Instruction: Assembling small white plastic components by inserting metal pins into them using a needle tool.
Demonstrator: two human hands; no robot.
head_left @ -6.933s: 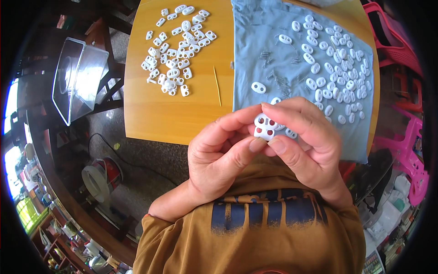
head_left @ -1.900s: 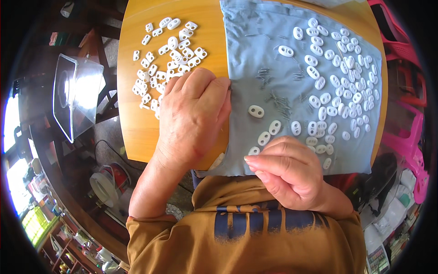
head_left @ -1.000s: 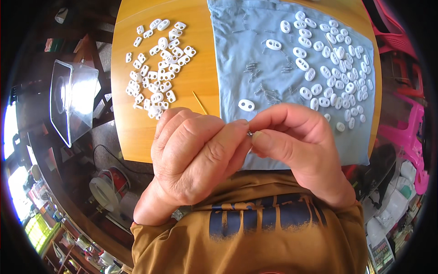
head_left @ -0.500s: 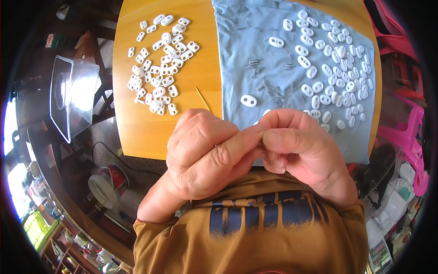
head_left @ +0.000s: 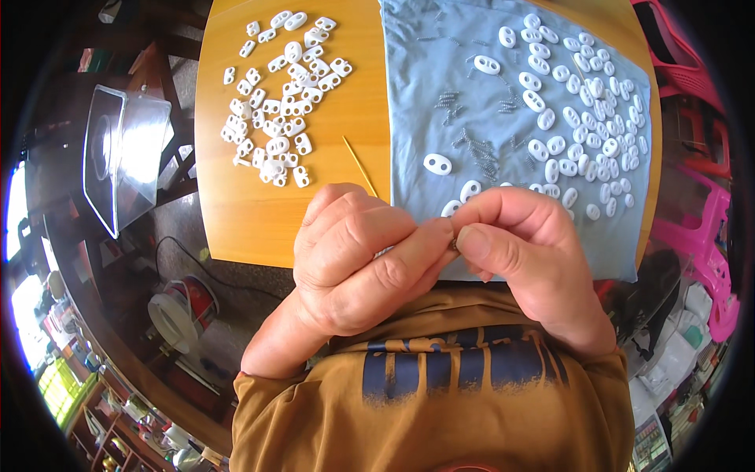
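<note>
My left hand (head_left: 358, 263) is closed, its thumb and forefinger pressed together; a speck of white shows at its fingers, but what it holds is mostly hidden. Against those fingertips, my right hand (head_left: 527, 252) pinches a small dark metal spring (head_left: 454, 245), largely covered by the thumb. Just beyond my hands, white oval two-holed cord-lock caps (head_left: 438, 164) lie on a light blue cloth (head_left: 417, 102). Loose thin springs (head_left: 478, 153) form small heaps there. A thin yellow stick (head_left: 360, 165) rests on the wood left of the cloth.
White notched two-holed pieces (head_left: 275, 126) are heaped on the wooden table (head_left: 236, 212) at left. Many more oval caps (head_left: 598, 118) cover the cloth's right side. A clear plastic bin (head_left: 130, 157) stands off the left edge; pink plastic chairs (head_left: 696, 236) are at right.
The table and everything on it have shifted slightly in the picture as the view moved. Both hands remain fingertip to fingertip; my right hand's lower fingers are more tucked in.
</note>
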